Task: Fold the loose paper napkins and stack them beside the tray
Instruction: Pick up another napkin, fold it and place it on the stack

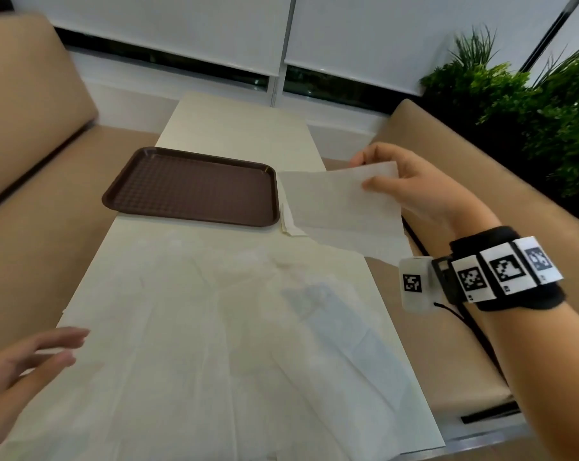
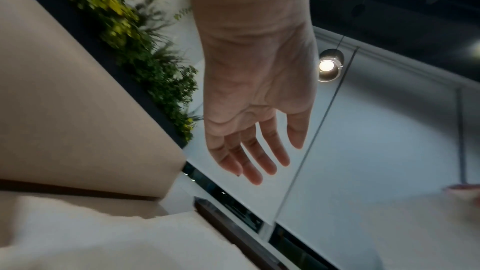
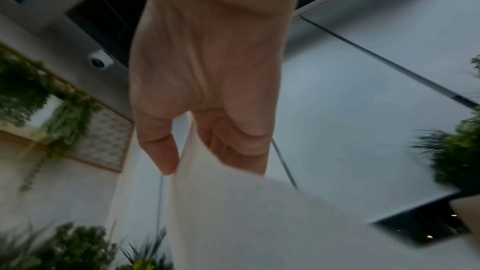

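Napkin (image 1: 344, 207) pinched in my right hand (image 1: 424, 188) nears the tray (image 1: 191, 188); loose napkins (image 1: 231, 344) remain unfolded, left hand (image 1: 25, 361) relaxed, empty.

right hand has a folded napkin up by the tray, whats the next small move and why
Probably lower the napkin onto the table right of the tray: the right hand pinches it in the air there, apparently above a folded piece.

Head view high over table (image 1: 215, 327) — wrist views close, upward, sharing window blinds (image 2: 363, 151)
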